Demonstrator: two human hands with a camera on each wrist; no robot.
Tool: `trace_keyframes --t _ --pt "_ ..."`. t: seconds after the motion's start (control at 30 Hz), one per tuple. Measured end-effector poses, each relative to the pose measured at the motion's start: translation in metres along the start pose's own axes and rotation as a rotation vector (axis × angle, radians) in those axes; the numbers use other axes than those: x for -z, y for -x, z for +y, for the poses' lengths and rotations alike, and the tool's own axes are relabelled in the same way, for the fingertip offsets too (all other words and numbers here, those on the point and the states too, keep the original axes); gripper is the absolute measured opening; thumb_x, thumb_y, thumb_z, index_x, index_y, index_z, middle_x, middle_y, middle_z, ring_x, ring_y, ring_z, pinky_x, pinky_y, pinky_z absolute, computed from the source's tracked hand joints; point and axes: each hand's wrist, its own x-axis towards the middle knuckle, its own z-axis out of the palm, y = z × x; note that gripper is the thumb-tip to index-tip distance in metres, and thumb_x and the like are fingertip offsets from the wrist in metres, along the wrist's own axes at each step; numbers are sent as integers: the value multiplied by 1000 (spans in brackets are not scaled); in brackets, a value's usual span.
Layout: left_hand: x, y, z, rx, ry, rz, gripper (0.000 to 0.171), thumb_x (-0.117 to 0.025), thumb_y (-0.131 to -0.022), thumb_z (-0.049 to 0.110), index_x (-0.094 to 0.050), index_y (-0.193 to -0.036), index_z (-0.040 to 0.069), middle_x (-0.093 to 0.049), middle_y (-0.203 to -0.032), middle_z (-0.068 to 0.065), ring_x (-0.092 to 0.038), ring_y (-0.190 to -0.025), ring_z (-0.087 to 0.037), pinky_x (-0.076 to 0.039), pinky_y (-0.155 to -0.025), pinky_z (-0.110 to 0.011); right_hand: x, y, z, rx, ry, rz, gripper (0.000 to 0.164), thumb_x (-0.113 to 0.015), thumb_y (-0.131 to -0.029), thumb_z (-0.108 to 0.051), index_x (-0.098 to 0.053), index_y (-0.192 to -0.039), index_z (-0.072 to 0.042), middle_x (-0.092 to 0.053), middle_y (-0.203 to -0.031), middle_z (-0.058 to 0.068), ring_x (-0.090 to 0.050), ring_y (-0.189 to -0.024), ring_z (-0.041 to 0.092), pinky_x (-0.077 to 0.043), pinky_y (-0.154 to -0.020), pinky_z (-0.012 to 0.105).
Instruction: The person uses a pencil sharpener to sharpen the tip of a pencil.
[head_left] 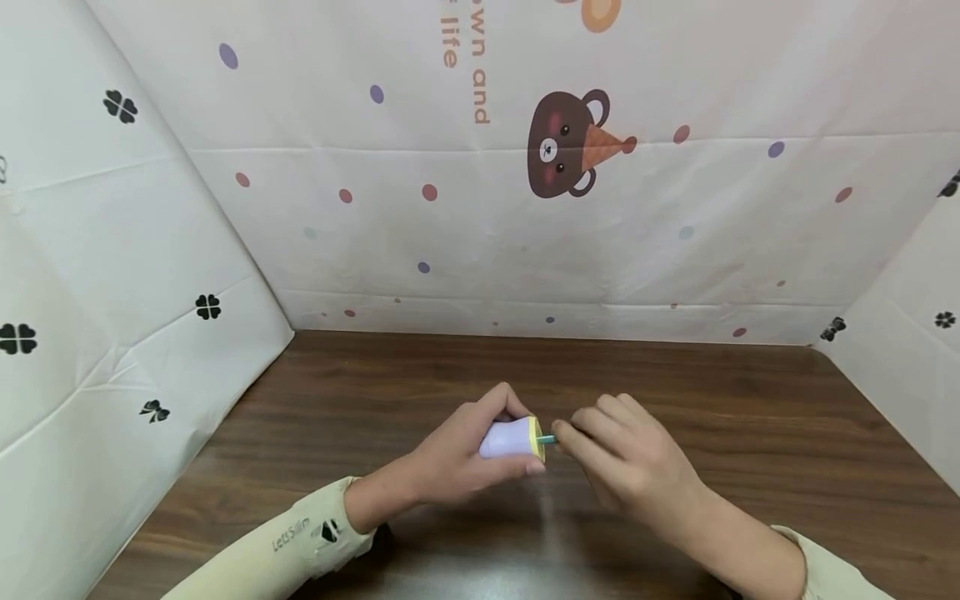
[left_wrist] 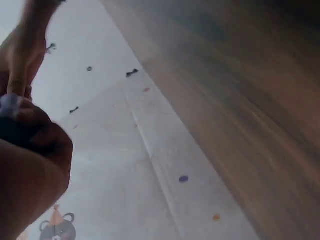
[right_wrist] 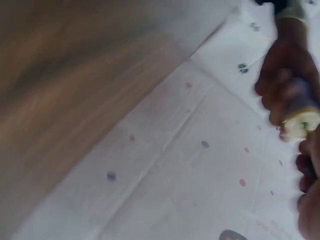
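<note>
A lilac cylinder [head_left: 507, 439] with a yellow rim [head_left: 533, 438] lies on its side in the left hand [head_left: 468, 446], in front of the person. The left hand grasps it, the thumb along one side and a bent finger along the other, so the rimmed end points right. From the middle of that end a thin teal rod [head_left: 548, 439] sticks out. The right hand [head_left: 630, 458], just right of the cylinder, has its fingers curled and pinches the rod near its outer end, leaving a short stretch bare between fingertips and rim.

The head view gives the cylinder side-on and shows the rod's length. The right wrist view, though blurred, looks onto the rimmed end instead: a pale yellow face with a small green spot at its centre, and several left-hand fingers wrapped round the body, which the head view hides. The left wrist view shows little of the cylinder; a pale patch between the two hands is probably part of it, but blur and shade make that uncertain.

Below the cylinder is a dark brown wooden table [head_left: 375, 375]. Beyond it stands a white cloth [head_left: 562, 275] with coloured dots and a brown bear [head_left: 555, 146] in a party hat. A pale sleeve [head_left: 300, 533] with small lettering, nearer the person than the cylinder, covers the left forearm.
</note>
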Motion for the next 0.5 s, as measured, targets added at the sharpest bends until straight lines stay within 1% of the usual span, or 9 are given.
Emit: trace_keyframes --t 0.03,0.07,0.1,0.17,0.23,0.3,0.37,0.43,0.5 --pt "-1 0 0 11 73 -8 32 -79 -98 18 -52 -116 15 -69 -97 0 -63 -72 -7 -56 -57 -26 -1 -3 2 93 80 67 22 -56 -106 2 -73 -91 1 -61 -80 4 -45 -64 16 -35 -57 24" --pt "-1 -1 0 15 130 -17 30 -77 -99 15 -52 -115 15 -68 -96 0 -62 -71 -7 -56 -56 -26 -1 -5 4 168 152 122 23 -56 -104 5 -73 -89 2 -60 -77 4 -42 -62 16 -32 -55 25" --pt "-2 -1 0 12 171 -29 28 -76 -99 13 -52 -114 13 -67 -95 -2 -61 -71 -7 -55 -56 -26 -2 -7 5 226 200 170 23 -57 -102 8 -73 -86 2 -59 -74 5 -41 -60 17 -31 -54 25" --pt "-4 -2 0 -10 211 -56 26 -75 -99 8 -52 -112 11 -65 -94 -4 -60 -72 -6 -54 -56 -26 -3 -8 6 286 232 230 24 -59 -101 8 -72 -82 2 -57 -70 4 -39 -58 16 -31 -53 26" --pt "-4 -2 -1 -38 215 -81 28 -76 -98 6 -51 -111 9 -66 -94 -6 -60 -73 -6 -55 -57 -25 -5 -8 3 283 219 235 26 -58 -100 6 -70 -78 0 -55 -69 3 -39 -58 15 -31 -53 25" --pt "-5 -1 -2 -64 176 -92 31 -77 -97 8 -50 -111 9 -68 -95 -5 -62 -74 -5 -57 -57 -25 -8 -6 -2 235 184 218 27 -57 -99 5 -67 -75 -1 -53 -67 2 -37 -57 13 -28 -54 24" --pt "-5 -1 -2 -87 87 -85 34 -80 -96 13 -50 -113 11 -71 -98 -2 -64 -75 -4 -58 -58 -24 -10 -3 -7 141 135 170 27 -55 -99 3 -65 -75 -2 -51 -66 0 -36 -56 11 -26 -55 22" --pt "-5 0 -2 -100 -26 -67 38 -82 -95 21 -50 -115 12 -72 -101 1 -64 -76 -3 -56 -59 -21 -11 3 -13 -5 61 91 27 -55 -101 -3 -65 -76 -4 -50 -66 -3 -36 -56 7 -24 -55 20" --pt "-5 1 -2 -117 -181 -45 43 -85 -94 28 -51 -117 13 -72 -103 3 -62 -76 0 -54 -62 -16 -10 10 -19 -195 -56 -14 23 -62 -101 -6 -65 -78 -10 -50 -67 -8 -37 -57 2 -27 -56 17"
